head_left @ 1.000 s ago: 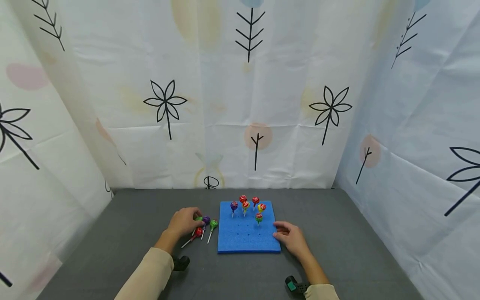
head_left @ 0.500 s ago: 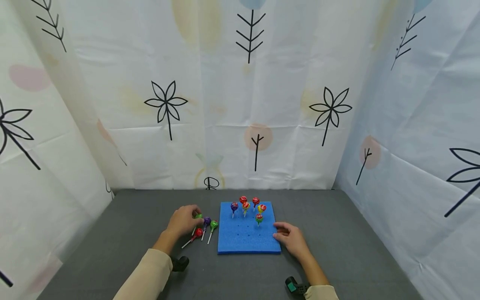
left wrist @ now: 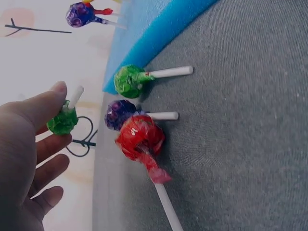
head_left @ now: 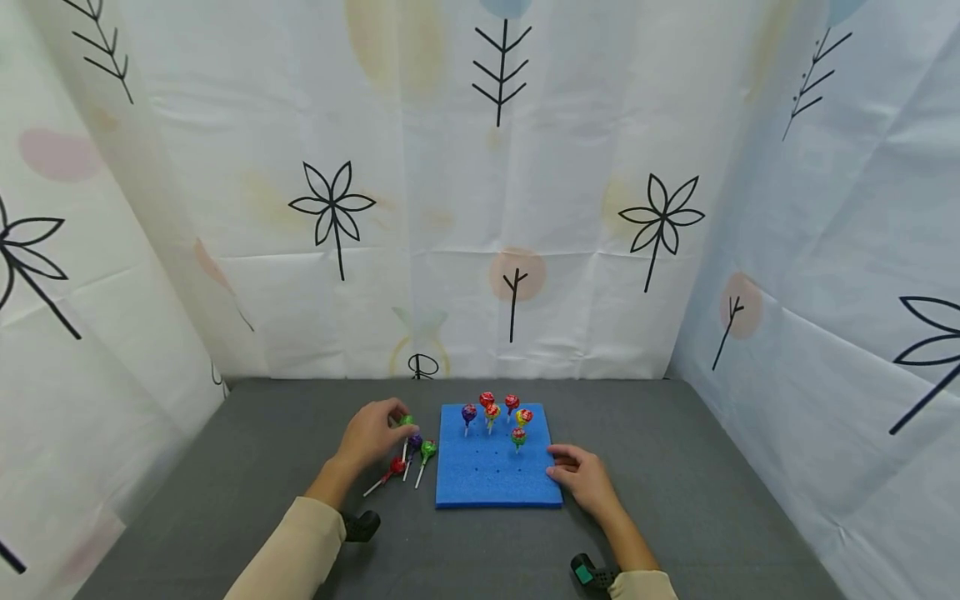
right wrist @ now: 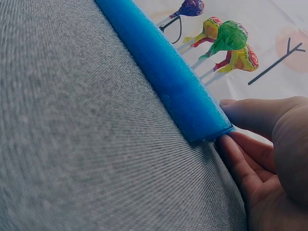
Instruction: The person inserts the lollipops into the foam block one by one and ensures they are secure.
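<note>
Head view: left hand [head_left: 369,436] pinches a green lollipop [head_left: 407,421] by thumb and fingertips, lifted just off the grey table [head_left: 225,483], at about 9 o'clock from the blue foam board [head_left: 487,483]. Right hand [head_left: 581,475] rests at the board's right edge, about 3 o'clock, fingers lightly curled against the foam, holding nothing else. Count on the board: six lollipops standing upright, clustered in the far rows, the nearest being a green-and-red one [head_left: 517,435]; the near rows show only bare holes. Count on the table: three lying loose between the left hand and the board, a red lollipop [head_left: 397,466], a purple lollipop [head_left: 413,440] and a second green lollipop [head_left: 427,449]. Judgement: six planted, one in hand, three to go, so a bit over halfway if all ten go in. Left wrist view: fingers [left wrist: 45,108] and thumb close around the green lollipop [left wrist: 63,121], stick pointing up past the fingertips; the other fingers hang loosely curled. Same three loose ones on the table [left wrist: 240,144]: second green lollipop [left wrist: 128,81] touching the board's edge [left wrist: 159,36], purple lollipop [left wrist: 119,114] just beside it, red lollipop [left wrist: 140,137] overlapping the purple one. One planted purple head is visible at 12 o'clock. Right wrist view: fingertips [right wrist: 240,110] press the board's corner [right wrist: 168,77], thumb on the side face; the hand steadies the foam, no grip around it. Four planted heads show past the edge, the rest are out of frame.
</note>
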The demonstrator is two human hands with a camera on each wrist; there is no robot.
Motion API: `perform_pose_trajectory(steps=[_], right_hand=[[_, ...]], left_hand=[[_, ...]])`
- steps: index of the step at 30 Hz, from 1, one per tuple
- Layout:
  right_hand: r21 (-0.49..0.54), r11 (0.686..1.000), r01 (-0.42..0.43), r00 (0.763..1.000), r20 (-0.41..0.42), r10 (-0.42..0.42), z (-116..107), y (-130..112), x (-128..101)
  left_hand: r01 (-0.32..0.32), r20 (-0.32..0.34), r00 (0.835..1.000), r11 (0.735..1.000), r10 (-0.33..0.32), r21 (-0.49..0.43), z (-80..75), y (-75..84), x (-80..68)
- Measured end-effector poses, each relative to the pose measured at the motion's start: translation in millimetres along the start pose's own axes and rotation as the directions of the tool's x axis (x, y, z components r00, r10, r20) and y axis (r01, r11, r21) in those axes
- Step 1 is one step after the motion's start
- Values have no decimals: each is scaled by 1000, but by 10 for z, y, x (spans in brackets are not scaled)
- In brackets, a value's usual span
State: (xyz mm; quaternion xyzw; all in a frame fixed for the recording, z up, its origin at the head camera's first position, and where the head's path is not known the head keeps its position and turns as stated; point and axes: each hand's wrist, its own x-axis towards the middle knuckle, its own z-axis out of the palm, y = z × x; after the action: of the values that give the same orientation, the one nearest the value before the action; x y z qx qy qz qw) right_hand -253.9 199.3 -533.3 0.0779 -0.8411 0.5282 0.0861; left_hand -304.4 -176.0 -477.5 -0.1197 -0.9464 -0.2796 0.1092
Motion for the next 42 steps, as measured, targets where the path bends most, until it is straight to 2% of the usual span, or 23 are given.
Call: perform_pose_trajectory(steps=[8, 19, 36, 42], right_hand=[[-6, 1000, -13, 1000, 0, 13, -5, 2, 17], [-16, 1000, -9, 1000, 3, 9, 1, 1, 19], [4, 1000, -14, 1000, 7, 14, -10, -14, 16], [-1, 1000, -7, 1000, 4, 7, -1, 0, 13]], left_hand=[[-40, -61, 997, 998, 37, -55, 3, 98, 8], [-78, -98, 993, 991, 68, -105, 79, 209, -18], [-93, -98, 992, 984, 79, -152, 237, 352, -99], [-108, -119, 989, 979, 88, -171, 304, 400, -133]])
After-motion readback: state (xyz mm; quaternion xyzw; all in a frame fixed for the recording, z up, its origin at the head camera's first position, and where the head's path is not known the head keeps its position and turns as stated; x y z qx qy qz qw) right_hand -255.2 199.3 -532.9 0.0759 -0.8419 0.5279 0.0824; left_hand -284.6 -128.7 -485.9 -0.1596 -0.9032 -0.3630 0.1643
